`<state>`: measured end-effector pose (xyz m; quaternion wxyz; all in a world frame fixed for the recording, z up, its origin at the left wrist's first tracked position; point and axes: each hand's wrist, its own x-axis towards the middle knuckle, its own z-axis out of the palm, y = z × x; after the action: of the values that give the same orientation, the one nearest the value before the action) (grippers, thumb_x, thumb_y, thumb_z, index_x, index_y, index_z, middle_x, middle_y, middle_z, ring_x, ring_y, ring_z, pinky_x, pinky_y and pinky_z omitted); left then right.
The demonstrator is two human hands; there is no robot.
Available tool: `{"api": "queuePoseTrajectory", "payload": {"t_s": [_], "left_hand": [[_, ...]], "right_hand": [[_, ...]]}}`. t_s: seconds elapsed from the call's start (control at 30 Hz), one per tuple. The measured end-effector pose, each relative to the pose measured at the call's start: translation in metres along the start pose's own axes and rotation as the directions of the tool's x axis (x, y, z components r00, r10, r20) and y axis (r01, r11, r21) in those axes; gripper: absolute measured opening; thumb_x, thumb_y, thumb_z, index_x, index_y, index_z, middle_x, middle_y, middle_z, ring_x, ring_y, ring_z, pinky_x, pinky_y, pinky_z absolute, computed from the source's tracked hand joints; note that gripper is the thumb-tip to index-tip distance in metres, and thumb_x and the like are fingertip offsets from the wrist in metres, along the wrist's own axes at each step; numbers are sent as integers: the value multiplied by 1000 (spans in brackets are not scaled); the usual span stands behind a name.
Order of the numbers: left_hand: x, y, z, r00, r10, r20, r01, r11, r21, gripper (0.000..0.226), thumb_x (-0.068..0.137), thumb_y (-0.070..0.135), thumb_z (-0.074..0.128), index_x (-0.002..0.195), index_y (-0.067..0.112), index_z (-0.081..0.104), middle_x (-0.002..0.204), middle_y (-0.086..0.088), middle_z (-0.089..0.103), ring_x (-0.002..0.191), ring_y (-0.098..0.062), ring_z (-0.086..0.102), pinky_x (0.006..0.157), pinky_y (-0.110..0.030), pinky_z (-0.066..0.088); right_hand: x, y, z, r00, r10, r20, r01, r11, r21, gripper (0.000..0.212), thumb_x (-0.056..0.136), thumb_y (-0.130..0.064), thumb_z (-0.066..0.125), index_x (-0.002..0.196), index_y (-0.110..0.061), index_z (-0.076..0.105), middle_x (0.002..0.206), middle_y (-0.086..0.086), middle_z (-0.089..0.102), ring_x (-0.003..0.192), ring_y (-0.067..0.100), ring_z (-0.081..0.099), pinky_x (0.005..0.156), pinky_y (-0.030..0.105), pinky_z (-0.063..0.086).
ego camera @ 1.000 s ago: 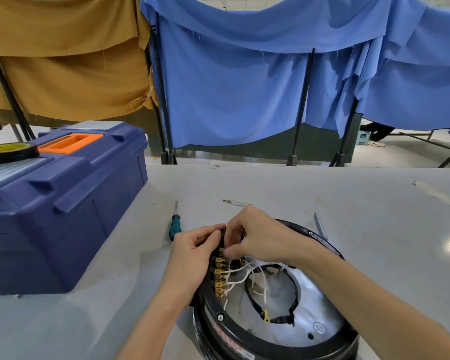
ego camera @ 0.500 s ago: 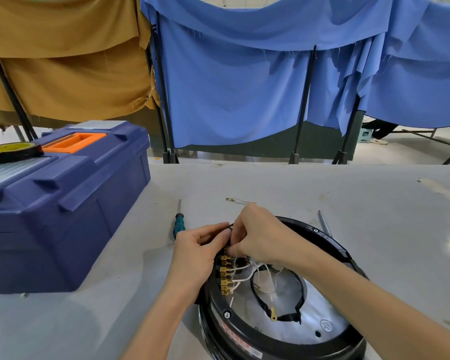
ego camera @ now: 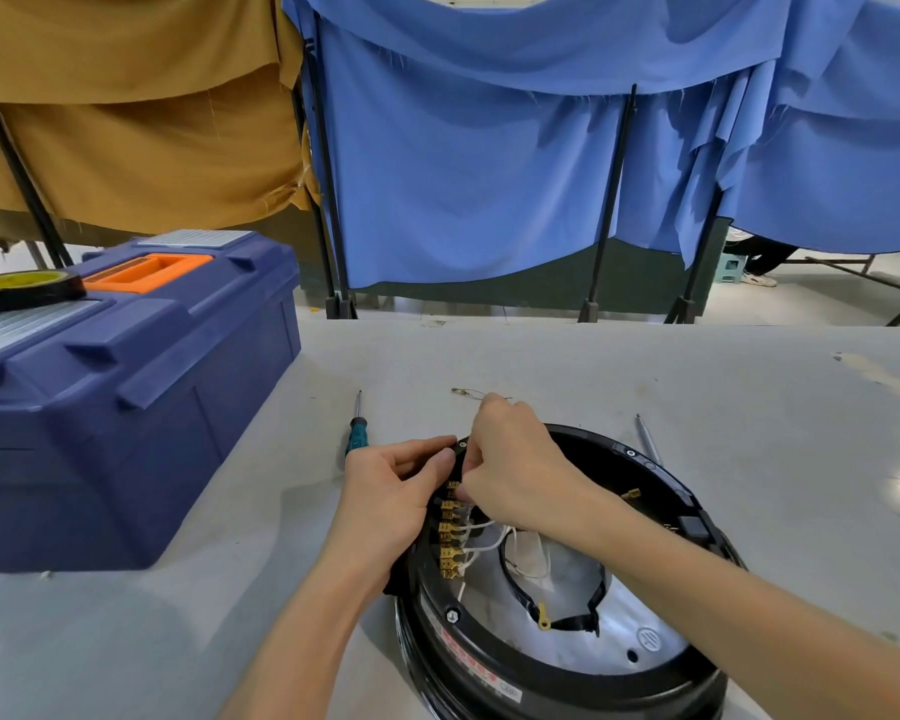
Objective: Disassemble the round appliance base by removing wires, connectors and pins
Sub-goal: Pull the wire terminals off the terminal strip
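The round black appliance base [ego camera: 562, 672] lies bottom-up on the grey table, with a silver plate inside its rim. A row of brass connectors [ego camera: 449, 543] with white wires [ego camera: 481, 545] runs along its left inner edge. My left hand [ego camera: 391, 498] grips the rim at the upper left, thumb and fingers curled around it. My right hand [ego camera: 515, 472] reaches over the rim and pinches at the topmost connector; its fingertips hide the part. A black cable loop with a yellow ring terminal [ego camera: 543, 618] lies on the plate.
A teal-handled screwdriver [ego camera: 356, 433] lies left of the base, a thin metal rod [ego camera: 648, 444] to its right, and a loose wire piece [ego camera: 471, 392] behind my right hand. A blue toolbox [ego camera: 126, 387] with a tape roll [ego camera: 24, 288] stands at the left.
The view has shifted a little, so the base sits further right in frame. Both hands stay at the top of the connector row with small finger movements.
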<state>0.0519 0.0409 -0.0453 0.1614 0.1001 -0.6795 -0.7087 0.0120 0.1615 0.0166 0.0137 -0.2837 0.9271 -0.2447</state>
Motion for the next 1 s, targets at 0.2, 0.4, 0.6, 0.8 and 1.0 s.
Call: {"api": "queuePoseTrajectory", "payload": {"t_s": [0.2, 0.4, 0.6, 0.8, 1.0], "left_hand": [[-1, 2, 0, 1000, 4, 0, -4, 1000, -20, 17, 87, 9, 66, 89, 23, 76, 84, 0, 76, 79, -13, 73, 63, -18, 54], [-1, 2, 1, 1000, 14, 1, -14, 1000, -25, 17, 87, 8, 66, 90, 22, 75, 81, 0, 76, 77, -12, 73, 62, -17, 53], [-2, 3, 1, 1000, 10, -4, -10, 1000, -29, 18, 87, 8, 66, 88, 24, 75, 81, 0, 76, 78, -12, 73, 62, -18, 54], [-1, 3, 1, 1000, -1, -6, 1, 1000, -16, 15, 87, 9, 66, 93, 19, 76, 82, -1, 76, 79, -15, 73, 68, -24, 57], [-1, 3, 1, 1000, -12, -1, 12, 999, -33, 15, 87, 9, 66, 91, 21, 75, 82, -1, 76, 79, -16, 73, 66, -23, 57]], "right_hand": [[4, 2, 0, 1000, 11, 10, -11, 1000, 19, 8, 79, -3, 66, 76, 4, 64, 67, 6, 49, 86, 35, 58, 73, 39, 55], [7, 5, 2, 998, 63, 8, -64, 997, 39, 18, 75, 0, 63, 60, 0, 53, 57, 8, 44, 59, 27, 48, 54, 31, 39], [4, 7, 5, 999, 51, -2, -51, 997, 52, 16, 75, -1, 66, 62, 1, 56, 57, 9, 47, 57, 26, 49, 53, 29, 38], [6, 8, 4, 997, 78, 25, -79, 995, 67, 28, 77, -2, 67, 57, -6, 47, 55, 8, 42, 52, 22, 44, 51, 27, 36], [9, 7, 2, 997, 65, 37, -67, 996, 64, 30, 75, 0, 67, 54, -6, 45, 53, 7, 42, 53, 21, 45, 51, 27, 37]]}}
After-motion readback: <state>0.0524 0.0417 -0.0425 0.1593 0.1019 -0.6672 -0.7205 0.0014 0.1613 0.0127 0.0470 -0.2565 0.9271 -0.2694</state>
